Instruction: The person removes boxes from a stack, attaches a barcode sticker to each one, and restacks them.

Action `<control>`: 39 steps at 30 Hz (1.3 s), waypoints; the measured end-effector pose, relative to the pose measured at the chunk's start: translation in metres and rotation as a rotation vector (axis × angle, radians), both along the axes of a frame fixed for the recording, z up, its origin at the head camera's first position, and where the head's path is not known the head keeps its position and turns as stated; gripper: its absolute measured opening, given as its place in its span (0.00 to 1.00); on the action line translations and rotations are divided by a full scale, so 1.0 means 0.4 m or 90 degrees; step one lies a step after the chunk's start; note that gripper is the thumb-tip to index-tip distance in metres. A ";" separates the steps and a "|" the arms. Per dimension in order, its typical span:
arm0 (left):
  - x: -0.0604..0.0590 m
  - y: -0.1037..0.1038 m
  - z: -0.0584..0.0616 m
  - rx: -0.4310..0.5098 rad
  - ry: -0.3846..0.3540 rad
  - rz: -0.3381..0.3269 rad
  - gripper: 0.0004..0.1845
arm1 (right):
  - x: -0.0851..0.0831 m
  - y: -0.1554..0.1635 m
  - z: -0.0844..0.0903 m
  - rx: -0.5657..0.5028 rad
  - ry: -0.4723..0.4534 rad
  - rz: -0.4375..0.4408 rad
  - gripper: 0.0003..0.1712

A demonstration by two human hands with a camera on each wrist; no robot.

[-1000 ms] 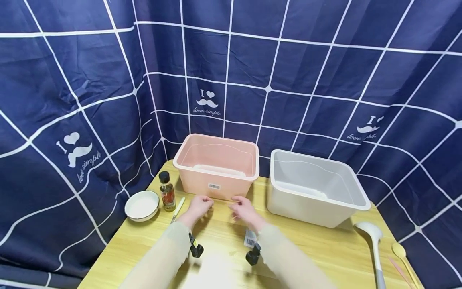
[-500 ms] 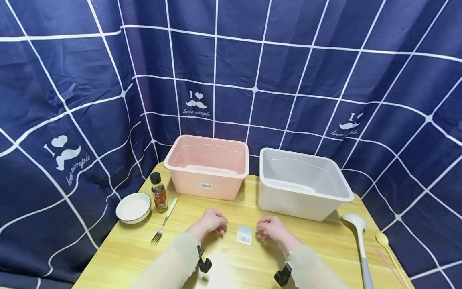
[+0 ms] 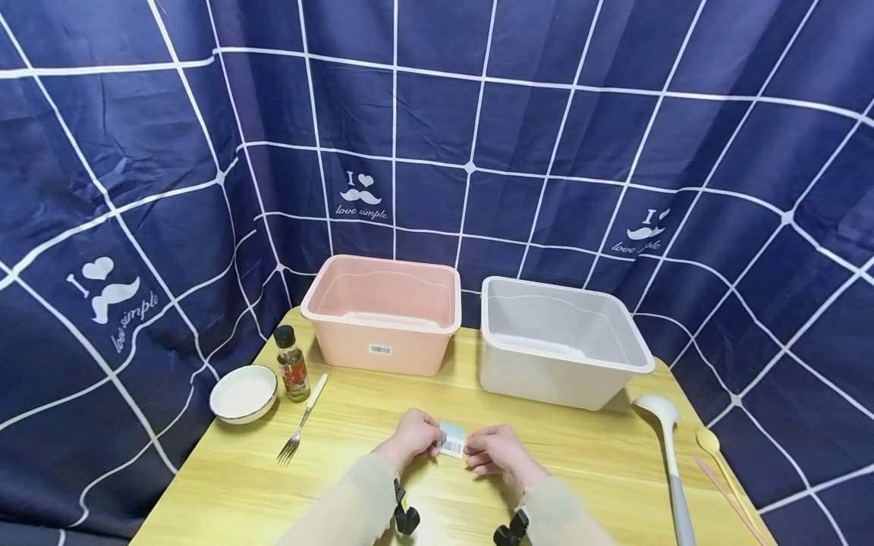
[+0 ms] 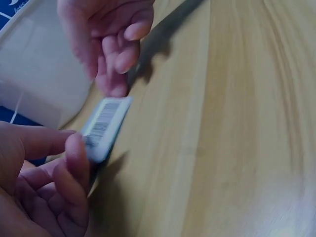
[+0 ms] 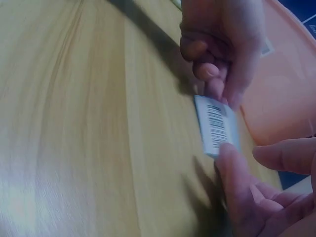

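A navy, white-gridded curtain (image 3: 437, 197) hangs behind a wood-grain table (image 3: 232, 485). On the table stand a pink bin (image 3: 416, 349) and, to its right, a pale grey bin (image 3: 546, 375). A ladle (image 3: 672, 459) lies at far right. The left hand (image 3: 416, 434) faces the right hand (image 3: 500, 449), whose fingers are loosely bent and parted. At left are a white bowl (image 3: 243, 390), a black-capped bottle (image 3: 293, 368) and a fork (image 3: 315, 394). Between the hands, a small barcode card (image 3: 453, 441) is pinched at one end by the left thumb and finger; a right fingertip meets its other end.
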State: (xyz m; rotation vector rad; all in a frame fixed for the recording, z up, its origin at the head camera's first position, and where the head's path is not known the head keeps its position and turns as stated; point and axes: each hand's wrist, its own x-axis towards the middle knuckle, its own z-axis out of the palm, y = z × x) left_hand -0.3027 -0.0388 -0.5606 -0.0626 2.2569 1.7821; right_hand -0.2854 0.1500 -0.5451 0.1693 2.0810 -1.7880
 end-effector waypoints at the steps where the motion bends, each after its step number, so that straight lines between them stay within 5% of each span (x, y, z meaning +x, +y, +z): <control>1: 0.000 0.003 -0.004 -0.005 0.005 0.004 0.01 | 0.000 -0.006 -0.003 0.000 -0.001 -0.003 0.12; 9: 0.004 0.004 0.010 0.022 -0.002 0.000 0.04 | -0.003 -0.027 -0.006 0.023 0.030 -0.039 0.02; 18: 0.004 -0.020 0.034 0.086 0.001 -0.053 0.02 | -0.016 -0.001 0.024 0.039 0.118 0.059 0.04; 22: 0.002 -0.027 0.038 0.094 -0.007 -0.063 0.03 | -0.011 -0.004 0.041 0.065 0.158 0.044 0.05; 28: 0.003 -0.025 0.053 0.144 -0.004 0.005 0.02 | 0.010 -0.044 0.073 0.175 0.298 -0.061 0.11; 39: 0.020 -0.015 0.108 0.226 0.022 0.052 0.07 | 0.029 -0.104 0.084 0.224 0.418 -0.051 0.13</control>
